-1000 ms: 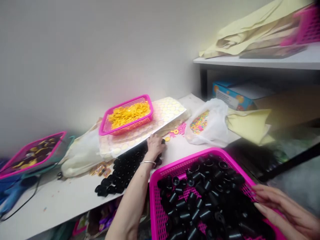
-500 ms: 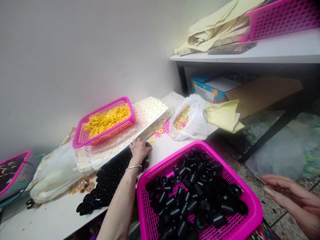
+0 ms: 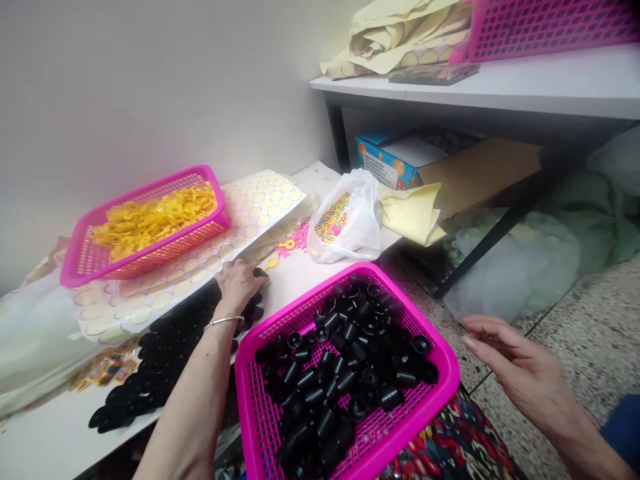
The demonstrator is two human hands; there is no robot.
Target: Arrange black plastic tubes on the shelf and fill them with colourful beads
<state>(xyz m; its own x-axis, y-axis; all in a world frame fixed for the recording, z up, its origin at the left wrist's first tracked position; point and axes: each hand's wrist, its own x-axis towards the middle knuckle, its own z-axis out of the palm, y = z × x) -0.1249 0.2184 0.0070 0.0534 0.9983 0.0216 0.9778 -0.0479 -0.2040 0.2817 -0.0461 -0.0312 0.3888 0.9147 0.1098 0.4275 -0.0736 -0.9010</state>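
Left hand (image 3: 239,283) touches black pieces (image 3: 167,357); ranged diagonally.

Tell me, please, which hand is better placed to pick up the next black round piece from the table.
Probably the left: the left hand is at the black round pieces, whereas the right hand hangs apart from them, to the right of the pink plastic basket.

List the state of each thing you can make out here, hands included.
Left hand: palm down, touching black pieces; grip unclear.
Right hand: partly open, holding nothing, apart from the basket.
Front pink basket: upright, partly filled.
Black cylinders: loosely jumbled inside it.
Black pieces: packed close together on the table.
Rear pink basket: tilted, holding yellow pieces.
White plastic bag: crumpled, colored beads showing.
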